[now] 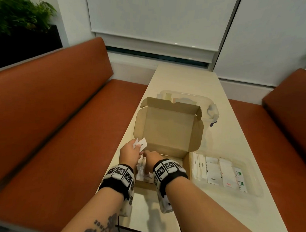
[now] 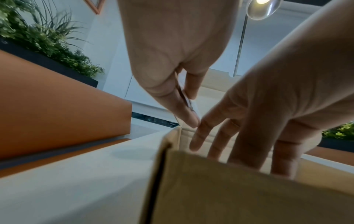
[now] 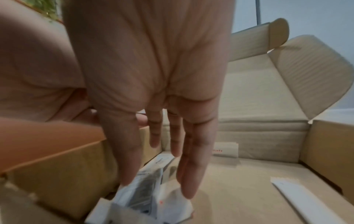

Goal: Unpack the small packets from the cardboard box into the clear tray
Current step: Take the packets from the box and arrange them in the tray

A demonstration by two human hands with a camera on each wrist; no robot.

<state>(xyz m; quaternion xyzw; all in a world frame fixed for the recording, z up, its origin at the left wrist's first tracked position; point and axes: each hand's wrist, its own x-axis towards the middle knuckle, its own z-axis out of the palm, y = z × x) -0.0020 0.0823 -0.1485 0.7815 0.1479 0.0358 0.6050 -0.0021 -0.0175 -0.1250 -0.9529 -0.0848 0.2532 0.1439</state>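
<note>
While the left hand [image 1: 130, 152] pinches a couple of white packets [image 1: 141, 144] above the box's left wall, the right hand [image 1: 151, 157] reaches down into the cardboard box [image 1: 167, 132], fingers [image 3: 188, 178] straight and touching a crumpled pile of packets [image 3: 151, 203] at the near left corner; no grip on them that I can see. More loose packets lie on the box floor: one long one [image 3: 302, 200] near the right wall, one [image 3: 226, 150] against the back. Raised lid with side flaps stands behind both hands. Clear tray [image 1: 251, 190] sits just right of the box, touching or nearly, with packets laid in rows. Another clear container [image 1: 190, 98] sits behind the lid. Table [image 1: 191, 78] is narrow, orange benches [image 1: 48, 110] on both sides; bare tabletop near and far.
</note>
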